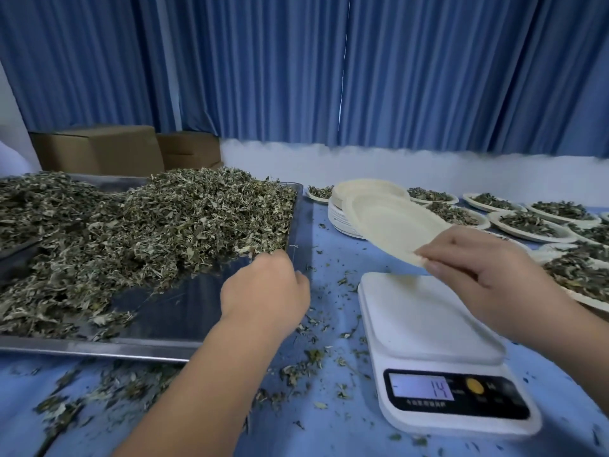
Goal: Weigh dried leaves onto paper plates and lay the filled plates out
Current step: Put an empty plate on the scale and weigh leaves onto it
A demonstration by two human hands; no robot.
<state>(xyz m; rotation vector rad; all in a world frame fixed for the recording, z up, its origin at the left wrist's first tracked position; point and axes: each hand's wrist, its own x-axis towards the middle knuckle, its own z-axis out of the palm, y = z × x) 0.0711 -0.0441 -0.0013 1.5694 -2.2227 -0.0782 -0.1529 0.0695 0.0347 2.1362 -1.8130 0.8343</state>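
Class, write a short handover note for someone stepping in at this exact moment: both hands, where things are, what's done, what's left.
Left hand: at the edge of the dried leaves in the tray; fingers hidden, grip unclear.
Right hand: pinches an empty plate by its rim, tilted above the scale, whose platform is bare.
Done: many filled plates laid out right of the plate stack.
Left: set plate on scale, add leaves, weigh, lay it out.

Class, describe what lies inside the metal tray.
Dried leaves fill most of the metal tray; the left hand reaches the heap's edge. The tray floor beneath them is hidden.
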